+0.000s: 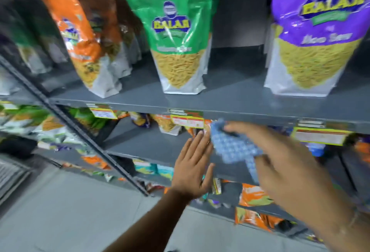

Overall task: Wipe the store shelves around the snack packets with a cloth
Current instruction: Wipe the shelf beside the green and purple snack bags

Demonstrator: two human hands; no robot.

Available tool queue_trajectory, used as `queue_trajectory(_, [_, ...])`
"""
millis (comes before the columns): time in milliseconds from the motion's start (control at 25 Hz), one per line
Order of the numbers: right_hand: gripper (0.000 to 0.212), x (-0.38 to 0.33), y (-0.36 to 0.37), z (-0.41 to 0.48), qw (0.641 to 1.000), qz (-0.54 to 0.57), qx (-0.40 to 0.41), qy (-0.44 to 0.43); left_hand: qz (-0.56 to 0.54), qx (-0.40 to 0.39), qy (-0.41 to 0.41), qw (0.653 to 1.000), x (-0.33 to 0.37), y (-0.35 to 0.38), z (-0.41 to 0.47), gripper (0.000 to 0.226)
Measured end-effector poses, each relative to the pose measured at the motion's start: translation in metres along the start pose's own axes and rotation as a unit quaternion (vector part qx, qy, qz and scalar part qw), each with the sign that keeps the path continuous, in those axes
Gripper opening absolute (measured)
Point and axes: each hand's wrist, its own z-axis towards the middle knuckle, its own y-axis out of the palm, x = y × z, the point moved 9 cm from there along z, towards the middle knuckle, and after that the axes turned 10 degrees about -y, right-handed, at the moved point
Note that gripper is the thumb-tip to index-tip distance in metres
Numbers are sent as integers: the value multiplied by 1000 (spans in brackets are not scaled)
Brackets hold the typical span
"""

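A blue checked cloth (pixel 233 147) is held in my right hand (pixel 284 161), in front of the grey shelf (pixel 230 99) edge and just below it. My left hand (pixel 193 163) is flat with its fingers spread, right beside the cloth on its left, in front of the lower shelf (pixel 148 143). On the upper shelf stand three snack packets: an orange one (pixel 80 39), a green one (pixel 178 31) and a purple one (pixel 316 31). The right hand is blurred.
Price tags (pixel 187 120) hang on the shelf's front edge. More snack packets (pixel 254 193) fill the lower shelves. A slanted metal upright (pixel 80 131) divides the rack from the bay at the left. Grey floor (pixel 70 211) lies below.
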Motion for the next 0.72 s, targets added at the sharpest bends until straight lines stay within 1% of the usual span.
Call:
queue_trajectory(80, [75, 0, 76, 6, 997, 14, -75, 1, 4, -41, -44, 998, -60, 11, -29, 62])
queue_trajectory(120, [72, 6, 114, 11, 995, 18, -99, 13, 5, -63, -70, 996, -92, 14, -40, 68])
queue_trajectory(200, [66, 29, 189, 28, 990, 35, -118, 67, 18, -91, -121, 988, -161, 13, -60, 76])
queue_trajectory(280, [64, 53, 263, 53, 983, 29, -130, 126, 35, -87, -161, 982, -236, 8, -74, 75])
queue_trajectory(400, [63, 84, 366, 96, 972, 15, -134, 191, 48, -101, -211, 971, -351, 14, -91, 78])
queue_trajectory(520, [56, 102, 447, 151, 966, -9, -135, 221, 56, -161, -235, 957, -436, 37, -103, 78])
queue_trajectory(600, [56, 111, 481, 188, 964, -48, -105, 241, 56, -186, -240, 951, -469, 48, -109, 78])
queue_trajectory(680, [60, 121, 510, 222, 969, -96, -45, 222, 50, -190, -248, 949, -495, 57, -108, 78])
queue_trajectory(720, [60, 128, 532, 231, 970, -112, -39, 210, 46, -191, -252, 947, -508, 61, -108, 78])
